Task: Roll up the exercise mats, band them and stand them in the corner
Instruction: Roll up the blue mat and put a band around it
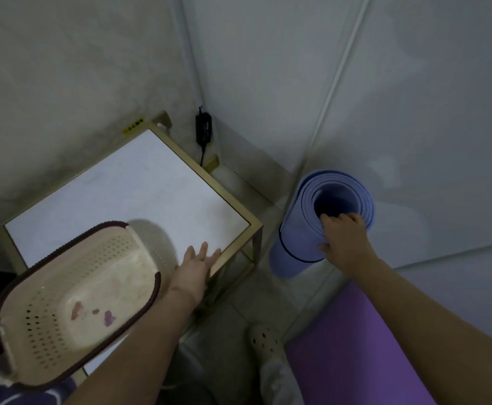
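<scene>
White table (133, 194), blue mat (295, 244), grey corner (198, 83)

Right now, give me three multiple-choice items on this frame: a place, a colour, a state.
1. Where does the blue mat stand? A on the floor beside the table; B on the table; C on a chair.
2. What colour is the second mat? A green; B red; C purple.
3. What is the right hand doing? A hanging free; B gripping the blue mat's rim; C holding a cup.
Answers: 1 A, it stands upright right of the table; 2 C, purple shows at lower right; 3 B, it curls over the rim.
</scene>
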`<state>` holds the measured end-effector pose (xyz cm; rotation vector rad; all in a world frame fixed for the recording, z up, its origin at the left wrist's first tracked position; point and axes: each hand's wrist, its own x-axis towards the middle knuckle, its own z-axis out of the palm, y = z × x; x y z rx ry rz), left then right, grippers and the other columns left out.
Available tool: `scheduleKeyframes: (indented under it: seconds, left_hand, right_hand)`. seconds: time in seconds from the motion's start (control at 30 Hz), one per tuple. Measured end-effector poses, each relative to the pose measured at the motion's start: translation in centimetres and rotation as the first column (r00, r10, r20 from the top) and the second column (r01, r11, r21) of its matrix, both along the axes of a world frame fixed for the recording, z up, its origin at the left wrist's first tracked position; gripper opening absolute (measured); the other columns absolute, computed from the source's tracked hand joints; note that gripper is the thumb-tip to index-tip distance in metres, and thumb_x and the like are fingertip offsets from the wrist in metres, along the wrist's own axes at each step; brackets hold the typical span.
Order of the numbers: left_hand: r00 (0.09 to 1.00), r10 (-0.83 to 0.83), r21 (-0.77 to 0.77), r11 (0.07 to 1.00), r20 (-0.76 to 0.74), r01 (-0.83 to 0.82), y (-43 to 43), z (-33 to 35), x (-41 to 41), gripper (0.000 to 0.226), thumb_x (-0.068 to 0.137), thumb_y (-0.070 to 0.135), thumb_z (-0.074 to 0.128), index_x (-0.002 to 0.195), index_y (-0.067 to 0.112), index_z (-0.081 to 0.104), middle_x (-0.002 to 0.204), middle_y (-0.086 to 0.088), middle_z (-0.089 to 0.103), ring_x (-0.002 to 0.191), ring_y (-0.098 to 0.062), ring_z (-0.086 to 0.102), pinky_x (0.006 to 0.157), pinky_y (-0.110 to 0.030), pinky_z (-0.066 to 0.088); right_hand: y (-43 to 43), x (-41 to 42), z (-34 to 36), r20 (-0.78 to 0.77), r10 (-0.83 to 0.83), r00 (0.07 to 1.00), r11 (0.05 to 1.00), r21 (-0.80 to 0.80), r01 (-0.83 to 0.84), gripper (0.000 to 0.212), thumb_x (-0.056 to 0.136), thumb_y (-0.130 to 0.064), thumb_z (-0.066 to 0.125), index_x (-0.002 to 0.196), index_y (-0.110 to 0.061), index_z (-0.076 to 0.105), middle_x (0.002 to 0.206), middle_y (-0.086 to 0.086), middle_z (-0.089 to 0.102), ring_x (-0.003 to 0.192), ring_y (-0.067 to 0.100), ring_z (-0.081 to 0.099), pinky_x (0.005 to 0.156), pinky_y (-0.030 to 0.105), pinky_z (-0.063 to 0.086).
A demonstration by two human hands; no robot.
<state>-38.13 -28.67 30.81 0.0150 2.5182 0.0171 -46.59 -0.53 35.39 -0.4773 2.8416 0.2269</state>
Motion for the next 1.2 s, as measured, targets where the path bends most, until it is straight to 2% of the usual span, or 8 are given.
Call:
scheduleKeyframes:
  seconds: [0.07,0.17,0.23,0.37,0.47,0.67,0.93,1.2]
  left_hand:
    - [1.0,0.02,0.042,0.999,0.007,-0.02,0.0,0.3,-0.7,0.076,0.088,0.003,0.055,0.149,0.027,0.016,0.152,-0.004,0.018,0.136,-0.025,0.023,0.104,-0.032,0.041]
    - [0.997,0.062,0.133,0.99,-0.037,-0.056,-0.1,1.1,-2.5,0.029,0.093,0.016,0.048,0.121,0.021,0.048,0.125,-0.003,0.048,0.112,-0.018,0.045,0.093,-0.028,0.042]
    - [0.995,0.069,0.123,0.991,-0.069,-0.06,0.1,1.9,-4.3,0.018,0.095,0.016,0.042,0.11,0.02,0.052,0.115,-0.003,0.054,0.101,-0.016,0.052,0.091,-0.027,0.041]
    - [0.989,0.135,0.002,0.991,-0.053,-0.135,0.3,2.5,-9.0,0.043,0.099,0.022,0.035,0.142,0.018,0.032,0.144,-0.011,0.035,0.132,-0.031,0.035,0.111,-0.049,0.023]
    - [0.966,0.248,0.058,0.968,-0.076,-0.244,-0.7,2.9,-12.7,0.05,0.101,0.024,0.035,0.149,0.019,0.021,0.156,-0.008,0.018,0.142,-0.03,0.021,0.115,-0.051,0.017]
    - [0.938,0.331,0.095,0.942,-0.103,-0.322,-5.1,2.7,-18.5,0.055,0.1,0.02,0.039,0.151,0.021,0.017,0.159,-0.008,0.008,0.145,-0.031,0.012,0.116,-0.049,0.016]
    - [0.919,0.38,0.071,0.925,-0.106,-0.374,-10.8,0.9,-21.3,0.064,0.099,0.028,0.043,0.151,0.025,0.005,0.159,-0.007,-0.008,0.146,-0.032,-0.002,0.116,-0.051,0.011]
    - [0.922,0.373,0.035,0.928,-0.105,-0.371,-13.5,-0.4,-21.1,0.068,0.097,0.042,0.042,0.151,0.025,0.004,0.158,-0.008,-0.004,0.145,-0.033,0.001,0.115,-0.05,0.019]
  right_hand:
    - [-0.2,-0.6,0.6,0.034,0.009,0.999,0.999,0.046,-0.01,0.039,0.09,-0.037,0.057,0.12,-0.018,0.043,0.107,-0.001,0.06,0.104,0.019,0.053,0.095,0.029,0.028]
    - [-0.6,-1.7,1.1,0.095,0.006,0.995,0.998,0.061,-0.012,0.041,0.091,-0.033,0.055,0.126,-0.018,0.04,0.111,-0.001,0.058,0.106,0.02,0.051,0.096,0.03,0.028]
    - [-0.9,-3.0,1.7,0.123,0.017,0.992,0.998,0.055,-0.024,0.04,0.091,-0.029,0.054,0.127,-0.019,0.04,0.113,0.0,0.058,0.107,0.021,0.05,0.096,0.03,0.028]
    - [-2.2,-7.8,4.1,0.161,0.124,0.979,0.99,0.042,-0.132,0.04,0.091,-0.026,0.053,0.128,-0.016,0.04,0.115,0.002,0.058,0.109,0.022,0.05,0.098,0.03,0.029]
    - [-4.6,-12.1,6.5,0.117,0.214,0.97,0.977,-0.013,-0.214,0.038,0.091,-0.023,0.05,0.128,-0.015,0.042,0.113,0.004,0.058,0.107,0.023,0.051,0.098,0.029,0.028]
    - [-10.0,-20.4,8.6,0.004,0.314,0.949,0.941,-0.135,-0.311,0.025,0.086,-0.02,0.054,0.11,-0.012,0.05,0.098,0.005,0.06,0.096,0.025,0.054,0.091,0.031,0.029]
    - [-18.0,-28.0,6.4,-0.07,0.366,0.928,0.903,-0.212,-0.373,0.033,0.088,-0.029,0.061,0.111,-0.011,0.048,0.106,0.007,0.06,0.1,0.027,0.053,0.091,0.035,0.031]
    - [-24.9,-30.9,2.9,-0.122,0.398,0.909,0.871,-0.26,-0.416,0.032,0.088,-0.02,0.061,0.115,-0.009,0.048,0.108,0.009,0.059,0.104,0.026,0.052,0.094,0.032,0.029]
